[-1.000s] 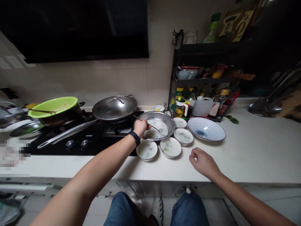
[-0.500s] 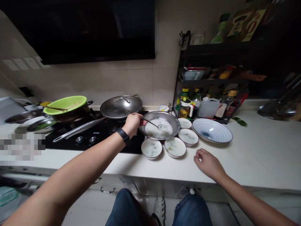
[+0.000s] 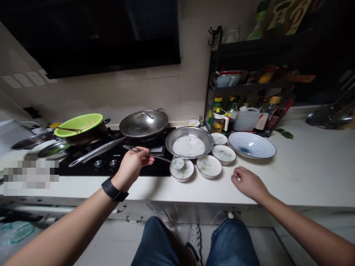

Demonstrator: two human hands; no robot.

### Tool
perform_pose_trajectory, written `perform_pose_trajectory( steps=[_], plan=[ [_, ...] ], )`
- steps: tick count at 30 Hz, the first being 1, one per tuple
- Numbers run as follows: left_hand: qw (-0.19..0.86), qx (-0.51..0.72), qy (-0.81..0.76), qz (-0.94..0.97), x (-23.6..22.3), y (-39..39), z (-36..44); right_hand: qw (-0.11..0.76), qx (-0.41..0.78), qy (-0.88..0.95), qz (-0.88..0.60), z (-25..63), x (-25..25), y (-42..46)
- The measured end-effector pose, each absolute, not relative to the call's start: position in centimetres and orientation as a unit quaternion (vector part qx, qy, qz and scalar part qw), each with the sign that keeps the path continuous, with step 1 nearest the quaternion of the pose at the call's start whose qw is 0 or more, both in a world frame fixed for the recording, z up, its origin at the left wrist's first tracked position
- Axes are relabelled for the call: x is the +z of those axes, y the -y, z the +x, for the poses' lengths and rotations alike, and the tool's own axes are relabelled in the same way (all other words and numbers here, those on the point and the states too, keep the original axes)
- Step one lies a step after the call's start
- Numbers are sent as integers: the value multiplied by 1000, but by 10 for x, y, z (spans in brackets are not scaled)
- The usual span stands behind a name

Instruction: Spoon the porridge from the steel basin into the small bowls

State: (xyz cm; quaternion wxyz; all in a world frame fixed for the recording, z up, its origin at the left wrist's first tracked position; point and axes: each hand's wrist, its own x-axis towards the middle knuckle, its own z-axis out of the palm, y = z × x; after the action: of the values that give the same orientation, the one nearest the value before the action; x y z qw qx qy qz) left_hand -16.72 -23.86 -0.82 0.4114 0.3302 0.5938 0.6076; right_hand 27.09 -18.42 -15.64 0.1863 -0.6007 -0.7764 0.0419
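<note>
My left hand [image 3: 132,166] grips the handle of a metal ladle [image 3: 155,156] whose bowl hangs over the nearest small white bowl [image 3: 181,170], full of pale liquid. Behind it stands a steel basin [image 3: 189,143] with the same white liquid. Three more small white bowls [image 3: 209,166] curve round the basin's right side. My right hand [image 3: 246,182] rests on the white counter with its fingers loosely curled and nothing in it.
A black stove [image 3: 111,160] carries a lidded wok [image 3: 143,123] and a pot under a green bowl [image 3: 79,124] with chopsticks. A blue-patterned plate [image 3: 252,145] lies right of the bowls. A black rack [image 3: 244,99] of bottles stands against the wall.
My left hand has drawn the ladle out of the steel basin, toward me and left, bringing its bowl over the nearest small bowl. The right hand has stayed on the counter.
</note>
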Motion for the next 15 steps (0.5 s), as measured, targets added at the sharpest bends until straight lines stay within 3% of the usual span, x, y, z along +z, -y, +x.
perform_pose_trajectory(
  steps=[4,11,15],
  plan=[
    [355,595,-586,419,-25,255,-161,196,41,774,-601,268,-153,186],
    [111,434,-448,774,-27,293,-160,183,48,770,-609,266,-151,189],
    [49,471,-478,739,-23,269,-148,191,53,769,-608,267,-153,188]
  ],
)
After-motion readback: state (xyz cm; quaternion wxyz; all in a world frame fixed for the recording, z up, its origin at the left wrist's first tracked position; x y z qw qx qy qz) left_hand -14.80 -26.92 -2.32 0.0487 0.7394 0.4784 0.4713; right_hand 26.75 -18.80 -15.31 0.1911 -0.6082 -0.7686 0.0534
